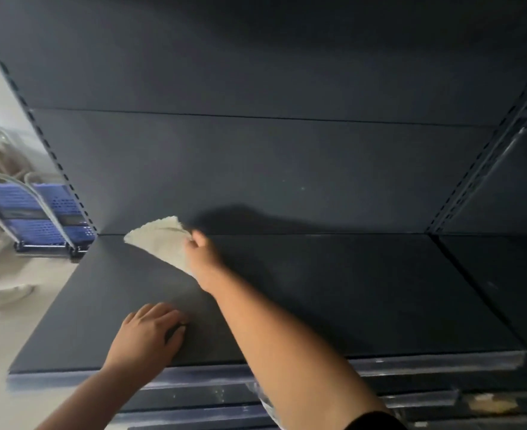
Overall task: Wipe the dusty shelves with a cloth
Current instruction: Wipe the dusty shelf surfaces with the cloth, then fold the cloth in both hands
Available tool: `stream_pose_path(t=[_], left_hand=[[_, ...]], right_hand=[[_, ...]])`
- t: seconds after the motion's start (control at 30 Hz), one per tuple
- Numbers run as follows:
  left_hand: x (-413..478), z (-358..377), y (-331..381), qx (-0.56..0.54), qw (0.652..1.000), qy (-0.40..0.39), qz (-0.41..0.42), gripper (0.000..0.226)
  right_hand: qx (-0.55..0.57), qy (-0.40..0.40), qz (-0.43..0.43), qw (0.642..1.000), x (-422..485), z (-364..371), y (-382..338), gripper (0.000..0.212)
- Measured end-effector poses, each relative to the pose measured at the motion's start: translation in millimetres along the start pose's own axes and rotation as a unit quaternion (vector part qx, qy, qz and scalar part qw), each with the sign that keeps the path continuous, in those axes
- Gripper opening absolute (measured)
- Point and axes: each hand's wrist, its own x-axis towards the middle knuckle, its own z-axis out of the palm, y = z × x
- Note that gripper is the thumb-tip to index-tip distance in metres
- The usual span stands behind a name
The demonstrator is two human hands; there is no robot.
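A dark, empty metal shelf (333, 293) fills the middle of the head view, with a dark back panel (256, 169) rising behind it. My right hand (204, 259) reaches across to the shelf's far left part and grips a beige cloth (162, 238), which lies on the shelf near the back panel. My left hand (150, 333) rests flat on the shelf close to its front edge, fingers spread, holding nothing.
Lower shelves (411, 398) with clear price strips step out below the front edge. A slotted upright (485, 162) and a neighbouring shelf bay stand at the right. Blue shopping baskets (35, 212) on a metal frame sit on the pale floor at the left.
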Motion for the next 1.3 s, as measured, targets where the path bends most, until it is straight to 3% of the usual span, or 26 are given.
stream_pose_path(t=[0.1,0.17,0.27,0.33,0.47,0.67,0.77,0.9,1.0,1.1,1.2,1.3], left_hand=[[-7.2,-6.6,-10.5,0.001,1.0,-0.007,-0.012,0.029],[-12.2,-10.3,-21.3,0.0,1.0,-0.011,-0.021,0.03],[-14.1,-13.7,-36.2,0.004,1.0,-0.012,-0.027,0.033],[-16.3,-15.5,-48.3,0.005,1.0,-0.009,-0.024,0.034],[-24.4,-18.6,-72.3,0.002,1.0,0.007,-0.01,0.033],[-53.3,-34.2,-121.9,-0.004,0.999,0.045,-0.001,0.024],[-81.4,-48.1,-151.4,-0.034,0.997,0.068,0.026,0.013],[-122.2,-70.6,-197.2,-0.051,0.994,0.09,0.037,0.013],[-146.0,-84.7,-237.2,-0.054,0.992,0.113,0.0,0.018],[-166.8,-92.4,-272.8,-0.084,0.982,0.136,-0.098,0.02],[-181.4,-95.6,-295.8,-0.208,0.923,0.146,-0.29,0.011],[-192.8,-94.5,-305.2,-0.379,0.812,0.132,-0.424,0.021]], right_hand=[[0.086,0.136,-0.005,0.987,3.9,-46.9,3.4,0.035],[0.067,0.224,-0.031,0.972,2.7,-87.0,7.0,0.032],[-0.064,0.341,-0.057,0.936,-17.1,-146.1,12.6,0.036],[-0.193,0.363,-0.039,0.911,-38.5,-160.0,21.6,0.039],[-0.36,0.208,-0.001,0.91,-57.3,-105.0,48.9,0.04],[-0.449,0.091,-0.114,0.881,-53.7,73.3,40.2,0.036],[-0.414,0.04,-0.156,0.896,-51.9,170.1,19.1,0.036],[-0.204,-0.075,-0.065,0.974,-51.8,273.3,-24.4,0.035],[-0.136,-0.076,-0.04,0.987,-55.7,312.6,-48.2,0.039],[-0.094,-0.065,-0.041,0.993,-66.1,327.3,-52.8,0.031],[-0.008,-0.097,-0.008,0.995,-90.3,333.7,-50.0,0.025],[0.129,-0.125,0.092,0.979,-116.9,339.8,-38.6,0.028]])
